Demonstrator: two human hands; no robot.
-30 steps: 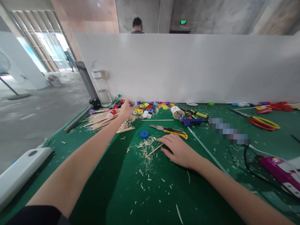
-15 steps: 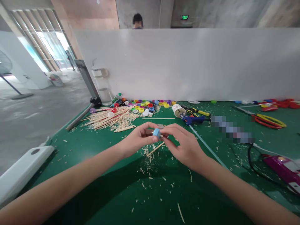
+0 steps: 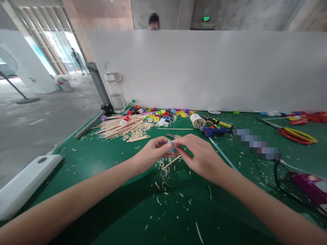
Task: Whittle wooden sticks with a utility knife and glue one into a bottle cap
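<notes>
My left hand (image 3: 149, 154) is closed, pinching a small light-blue bottle cap (image 3: 171, 147) between thumb and fingers above the table. My right hand (image 3: 200, 156) meets it from the right, its thumb and index fingertip closed at the cap's right edge. Whatever sits between those right fingertips is mostly hidden. Just beyond the fingers lies a metal blade (image 3: 171, 135), partly covered by my right hand. Under the hands, a thin wooden stick (image 3: 171, 162) lies among pale wood shavings (image 3: 166, 170) on the green table (image 3: 102, 211).
Bundled wooden sticks (image 3: 114, 126) and colourful bottle caps (image 3: 163, 117) lie at the back left. A paper cup (image 3: 197, 120), blue glue gun (image 3: 214, 131) and scissors (image 3: 298, 134) lie right. A white panel (image 3: 204, 68) closes off the back; a person's head (image 3: 154, 22) shows above it.
The cap has turned in my fingers, and the short stick end that poked out on its right is now hidden. My view has shifted slightly left, and more of the blade shows.
</notes>
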